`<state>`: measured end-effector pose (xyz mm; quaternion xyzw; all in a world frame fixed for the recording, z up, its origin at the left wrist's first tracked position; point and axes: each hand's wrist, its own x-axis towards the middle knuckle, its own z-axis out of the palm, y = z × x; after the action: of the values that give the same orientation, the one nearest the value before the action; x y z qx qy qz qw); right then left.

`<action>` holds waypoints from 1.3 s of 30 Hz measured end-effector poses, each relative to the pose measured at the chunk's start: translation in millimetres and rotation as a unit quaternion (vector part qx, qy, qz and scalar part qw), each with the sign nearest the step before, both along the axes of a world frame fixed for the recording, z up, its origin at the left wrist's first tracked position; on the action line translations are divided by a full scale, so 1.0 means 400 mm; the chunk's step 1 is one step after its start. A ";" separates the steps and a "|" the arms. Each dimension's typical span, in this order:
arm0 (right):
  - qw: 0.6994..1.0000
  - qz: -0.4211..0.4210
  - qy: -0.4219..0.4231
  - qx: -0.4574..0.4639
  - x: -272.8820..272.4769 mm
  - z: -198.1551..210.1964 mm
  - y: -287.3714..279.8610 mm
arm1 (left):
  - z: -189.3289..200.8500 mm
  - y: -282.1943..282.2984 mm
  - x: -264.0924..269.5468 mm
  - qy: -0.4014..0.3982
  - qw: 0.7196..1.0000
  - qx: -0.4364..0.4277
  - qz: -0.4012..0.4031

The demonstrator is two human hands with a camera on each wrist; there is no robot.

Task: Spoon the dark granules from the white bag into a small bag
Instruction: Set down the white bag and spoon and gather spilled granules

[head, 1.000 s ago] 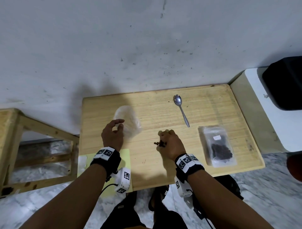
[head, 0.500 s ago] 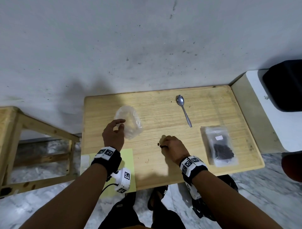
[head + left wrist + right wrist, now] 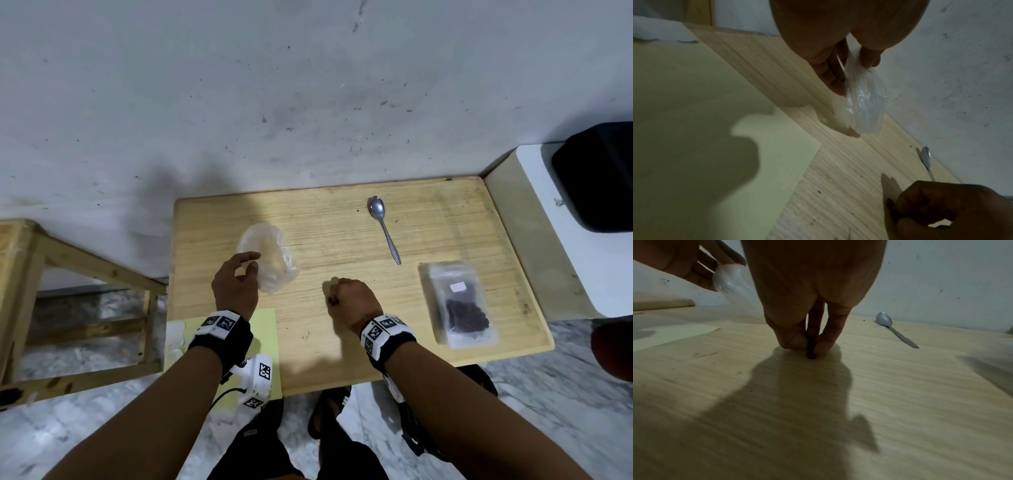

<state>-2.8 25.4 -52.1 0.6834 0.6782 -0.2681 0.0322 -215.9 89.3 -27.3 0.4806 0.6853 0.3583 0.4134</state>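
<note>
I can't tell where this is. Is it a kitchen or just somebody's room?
Probably a plain room at home, not clearly a kitchen: a small wooden table pushed against a scuffed white wall, a marble-patterned floor, and a spoon lying out.

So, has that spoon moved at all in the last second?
No. The spoon lies where it did, bowl near the table's far edge, handle tip just short of the bag of granules.

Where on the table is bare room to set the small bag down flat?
Bare wood lies between the small bag and spoon, and along the near edge between the yellow sheet and granule pouch. Crowded: around the right hand, pinching spilled granules.
</note>
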 end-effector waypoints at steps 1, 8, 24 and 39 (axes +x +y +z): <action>1.000 -0.005 0.003 0.003 -0.003 0.002 0.002 | 0.000 0.001 0.001 0.000 1.000 -0.001 0.000; 0.943 -0.272 0.192 0.016 0.049 -0.009 0.000 | 0.010 0.009 0.003 0.001 1.000 -0.005 0.004; 0.682 -0.548 0.483 -0.038 0.130 0.026 -0.050 | 0.017 0.025 0.033 -0.007 1.000 0.007 -0.002; 0.939 -0.278 0.202 0.030 0.082 -0.039 -0.115 | 0.008 -0.024 0.011 -0.006 1.000 -0.002 0.008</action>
<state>29.8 -20.5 -67.7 0.7770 0.4613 -0.3781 -0.2014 -211.3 79.7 -23.9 0.4723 0.6871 0.3629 0.4161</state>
